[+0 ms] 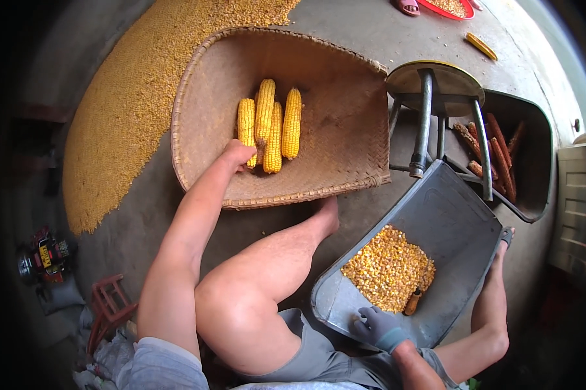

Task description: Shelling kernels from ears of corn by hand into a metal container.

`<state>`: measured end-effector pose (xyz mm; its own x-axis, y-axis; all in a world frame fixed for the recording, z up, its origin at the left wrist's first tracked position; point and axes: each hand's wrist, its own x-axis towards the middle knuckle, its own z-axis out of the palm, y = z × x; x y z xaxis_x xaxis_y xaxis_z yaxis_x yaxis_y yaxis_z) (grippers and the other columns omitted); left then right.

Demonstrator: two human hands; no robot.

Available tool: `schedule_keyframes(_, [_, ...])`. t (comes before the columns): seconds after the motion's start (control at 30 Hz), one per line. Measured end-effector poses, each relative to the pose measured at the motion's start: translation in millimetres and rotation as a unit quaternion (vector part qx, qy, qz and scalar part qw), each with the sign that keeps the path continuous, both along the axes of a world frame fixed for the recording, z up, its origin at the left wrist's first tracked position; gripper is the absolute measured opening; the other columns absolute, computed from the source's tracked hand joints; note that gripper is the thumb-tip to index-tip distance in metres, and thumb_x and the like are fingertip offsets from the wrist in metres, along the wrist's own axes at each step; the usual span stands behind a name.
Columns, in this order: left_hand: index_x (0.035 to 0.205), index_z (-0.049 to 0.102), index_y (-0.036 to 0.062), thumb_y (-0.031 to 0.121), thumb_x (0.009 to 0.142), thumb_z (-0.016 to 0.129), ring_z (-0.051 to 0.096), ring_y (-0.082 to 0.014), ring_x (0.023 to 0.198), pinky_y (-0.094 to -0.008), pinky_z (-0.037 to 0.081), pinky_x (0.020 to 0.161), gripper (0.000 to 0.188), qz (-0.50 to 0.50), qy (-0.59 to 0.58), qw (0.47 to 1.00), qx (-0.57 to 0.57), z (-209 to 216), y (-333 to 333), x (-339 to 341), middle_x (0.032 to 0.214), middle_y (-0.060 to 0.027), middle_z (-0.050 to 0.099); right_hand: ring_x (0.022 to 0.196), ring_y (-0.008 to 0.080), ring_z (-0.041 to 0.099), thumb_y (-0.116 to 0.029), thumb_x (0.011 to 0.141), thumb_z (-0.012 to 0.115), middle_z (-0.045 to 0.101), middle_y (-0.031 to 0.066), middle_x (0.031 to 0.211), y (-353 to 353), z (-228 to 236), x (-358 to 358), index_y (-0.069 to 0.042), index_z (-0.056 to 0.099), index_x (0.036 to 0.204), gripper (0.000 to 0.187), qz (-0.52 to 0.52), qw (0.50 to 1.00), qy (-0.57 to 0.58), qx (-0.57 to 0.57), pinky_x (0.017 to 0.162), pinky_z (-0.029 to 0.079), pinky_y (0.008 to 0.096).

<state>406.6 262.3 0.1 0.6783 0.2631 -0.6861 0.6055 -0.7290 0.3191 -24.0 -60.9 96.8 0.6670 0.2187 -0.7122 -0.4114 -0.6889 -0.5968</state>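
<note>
My left hand (237,155), bare, reaches into a wide woven basket (332,149) and its fingers close around the lower end of a yellow corn cob (247,123), one of several cobs (274,123) lying side by side there. My right hand (378,327), in a grey glove, rests on the near rim of a grey metal scoop-shaped tray (449,221). The tray holds a heap of loose corn kernels (388,268) and a small brown stripped cob piece (412,302). My bare legs lie between the basket and the tray.
A broad spread of kernels (130,110) covers the concrete floor at the left. An overturned metal stool (436,97) stands past the tray, beside a dark bin of stripped reddish cobs (494,153). A red wooden stool (111,305) and a small machine (42,257) are at lower left.
</note>
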Motion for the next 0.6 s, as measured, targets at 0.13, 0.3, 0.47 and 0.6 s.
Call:
schedule_keyframes(0.13, [0.097,0.062,-0.0035,0.023,0.079,0.065,0.058,-0.0165,0.06,-0.028,0.049,0.049,0.032,0.12,-0.09,0.98,-0.128,28,4,1,0.085,-0.0123,0.064,0.082,0.0406,0.061,-0.037,0.085,0.057,0.062,0.0196,0.098,-1,-1,-8,-0.008,0.059,0.108,0.037,-0.012,0.999,-0.017,-0.031,0.073,0.05,0.0461])
schedule_keyframes(0.3, [0.1,0.059,-0.0055,0.026,0.079,0.065,0.06,-0.016,0.062,-0.025,0.053,0.052,0.039,0.107,-0.212,0.96,-0.149,94,36,-2,0.091,-0.0124,0.063,0.081,0.0339,0.063,-0.032,0.084,0.061,0.061,0.0154,0.097,-6,4,-17,-0.007,0.061,0.106,0.033,-0.009,0.995,-0.079,-0.066,0.072,0.051,0.0417])
schedule_keyframes(0.47, [0.111,0.053,-0.0054,0.021,0.078,0.067,0.063,-0.0155,0.073,-0.0262,0.054,0.06,0.045,-0.083,-0.315,0.933,-0.153,178,7,-56,0.093,-0.0125,0.062,0.084,0.0344,0.062,-0.031,0.084,0.061,0.061,0.017,0.098,-14,7,-32,-0.006,0.06,0.106,0.033,-0.035,0.988,-0.138,-0.054,0.074,0.051,0.0414])
schedule_keyframes(0.6, [0.11,0.055,-0.0031,0.014,0.076,0.068,0.06,-0.0113,0.074,-0.0242,0.052,0.066,0.04,-0.232,-0.347,0.884,-0.212,257,-39,-105,0.091,-0.0085,0.062,0.089,0.036,0.06,-0.03,0.084,0.063,0.058,0.0197,0.103,-20,26,-27,-0.004,0.054,0.114,0.04,-0.083,0.974,-0.212,-0.019,0.078,0.05,0.0414])
